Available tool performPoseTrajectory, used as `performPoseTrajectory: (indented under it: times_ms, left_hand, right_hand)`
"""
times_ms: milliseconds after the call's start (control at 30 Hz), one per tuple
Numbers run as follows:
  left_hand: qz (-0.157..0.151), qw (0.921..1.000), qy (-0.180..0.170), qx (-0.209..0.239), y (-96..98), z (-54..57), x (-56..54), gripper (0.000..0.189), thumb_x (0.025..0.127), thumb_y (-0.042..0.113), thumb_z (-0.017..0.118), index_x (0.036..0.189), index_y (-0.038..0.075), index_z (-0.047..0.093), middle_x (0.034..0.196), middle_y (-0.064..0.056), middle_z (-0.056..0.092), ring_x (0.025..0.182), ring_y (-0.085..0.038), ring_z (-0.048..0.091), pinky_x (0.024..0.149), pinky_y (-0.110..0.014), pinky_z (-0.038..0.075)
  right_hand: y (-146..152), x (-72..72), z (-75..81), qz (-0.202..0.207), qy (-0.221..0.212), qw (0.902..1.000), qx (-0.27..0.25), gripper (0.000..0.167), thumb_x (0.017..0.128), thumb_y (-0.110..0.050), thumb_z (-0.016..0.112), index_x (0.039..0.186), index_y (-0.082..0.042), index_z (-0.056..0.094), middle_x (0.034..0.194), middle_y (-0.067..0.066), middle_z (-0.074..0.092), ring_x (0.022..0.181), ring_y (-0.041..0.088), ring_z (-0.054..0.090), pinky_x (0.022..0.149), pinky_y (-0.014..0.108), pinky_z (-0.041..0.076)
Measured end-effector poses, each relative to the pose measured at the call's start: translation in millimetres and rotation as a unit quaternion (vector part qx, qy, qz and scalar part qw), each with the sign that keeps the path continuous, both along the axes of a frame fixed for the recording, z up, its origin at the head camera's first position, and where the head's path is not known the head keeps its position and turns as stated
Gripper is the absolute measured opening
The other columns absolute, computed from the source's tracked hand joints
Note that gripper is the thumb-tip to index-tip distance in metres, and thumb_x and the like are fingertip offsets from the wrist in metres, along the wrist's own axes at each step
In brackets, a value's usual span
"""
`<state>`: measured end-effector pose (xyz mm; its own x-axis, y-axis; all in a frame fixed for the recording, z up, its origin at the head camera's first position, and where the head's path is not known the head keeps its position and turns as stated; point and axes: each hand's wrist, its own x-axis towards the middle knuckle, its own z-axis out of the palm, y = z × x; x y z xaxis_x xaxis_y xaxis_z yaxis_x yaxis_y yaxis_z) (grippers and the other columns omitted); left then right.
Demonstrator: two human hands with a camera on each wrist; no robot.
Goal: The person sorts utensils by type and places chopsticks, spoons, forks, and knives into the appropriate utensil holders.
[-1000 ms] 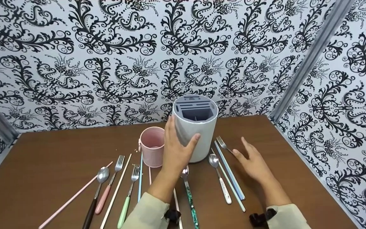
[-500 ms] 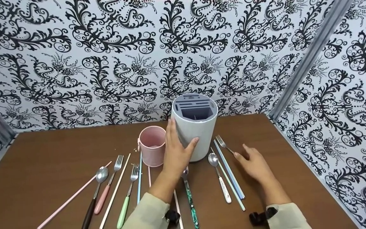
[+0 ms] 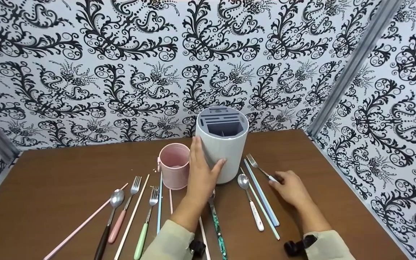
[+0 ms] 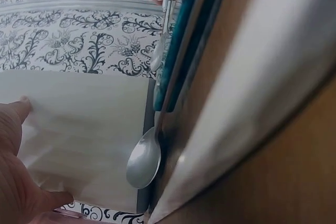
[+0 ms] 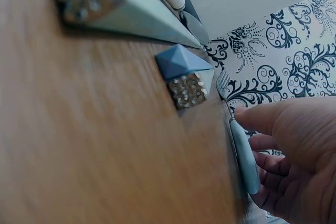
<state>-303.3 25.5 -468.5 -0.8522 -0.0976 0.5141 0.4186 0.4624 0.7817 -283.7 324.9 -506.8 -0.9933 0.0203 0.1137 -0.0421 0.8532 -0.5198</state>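
Observation:
In the head view my left hand (image 3: 202, 177) rests along the left side of a white utensil holder (image 3: 231, 159) with a grey slotted insert. Its thumb lies across the front, and the other fingers extend up the side. My right hand (image 3: 293, 187) pinches the handle of a fork (image 3: 252, 162) at the right. The right wrist view shows that pale blue handle (image 5: 244, 156) between the thumb and the fingers, close to the table. Left of the fork lie blue chopsticks (image 3: 262, 193) and a spoon with a white handle (image 3: 256, 216).
A pink cup (image 3: 173, 177) stands beside the left hand. To the left lie a black-handled spoon (image 3: 117, 198), a pink-handled fork (image 3: 117, 227), a green-handled fork (image 3: 141, 238) and several chopsticks. A spoon with a green patterned handle (image 3: 218, 227) lies before the holder. Patterned walls enclose the table.
My right hand has come down and slightly toward me onto the fork's handle, and its fingers have curled in around it. The left hand has stayed on the utensil holder.

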Motion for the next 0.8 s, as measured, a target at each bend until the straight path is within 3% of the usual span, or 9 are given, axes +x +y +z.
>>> performPoseTrajectory:
  times_ms: [533,800]
  left_hand:
    - [0.006,1.0,0.003,-0.002,0.6,-1.8,0.5,0.1,0.09,0.03,0.082,0.164,0.005,0.02,0.17,-0.021,0.024,0.157,-0.039,0.026,0.129,-0.052,0.025]
    - [0.007,0.9998,0.014,-0.012,0.5,-1.1,1.3,0.1,0.09,0.031,0.082,0.164,0.004,0.021,0.169,-0.023,0.025,0.156,-0.041,0.027,0.128,-0.053,0.028]
  right_hand:
    - [-2.7,0.1,-2.2,0.009,0.013,0.9997,0.019,0.025,0.095,-0.007,0.07,0.117,0.004,0.074,0.105,0.019,0.066,0.098,0.033,0.063,0.091,0.055,0.053]
    - [-4.9,1.1,-1.5,0.005,0.033,0.9992,0.022,0.016,0.093,-0.005,0.07,0.108,-0.002,0.076,0.095,0.011,0.065,0.085,0.023,0.06,0.079,0.045,0.051]
